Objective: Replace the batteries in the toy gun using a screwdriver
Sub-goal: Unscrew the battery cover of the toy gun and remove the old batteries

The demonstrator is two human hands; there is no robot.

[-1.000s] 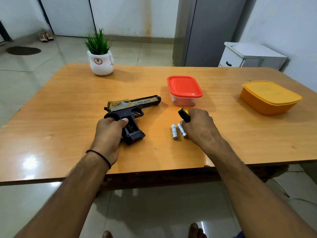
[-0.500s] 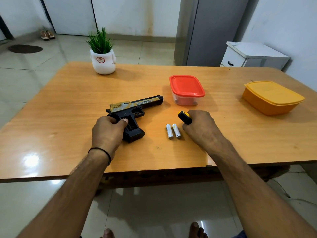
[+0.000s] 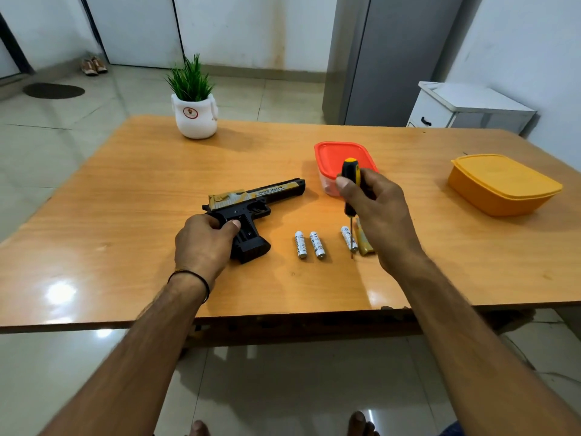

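Bare table [image 3: 110, 215] opens left of my left hand [image 3: 204, 243] and right of my right hand [image 3: 380, 215], up to the orange box [image 3: 503, 187]. Between my hands, past the toy gun [image 3: 257, 202], lie batteries [image 3: 317, 245]; behind the screwdriver [image 3: 349, 169], a red-lidded box [image 3: 333, 152].

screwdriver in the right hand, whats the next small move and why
Probably bring the screwdriver tip left onto the grip of the toy gun: the right hand holds it tip-down beside the batteries, while the left hand steadies the gun.

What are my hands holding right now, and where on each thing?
Left hand grips the toy gun by its grip; right hand holds the screwdriver by its handle, tip down.
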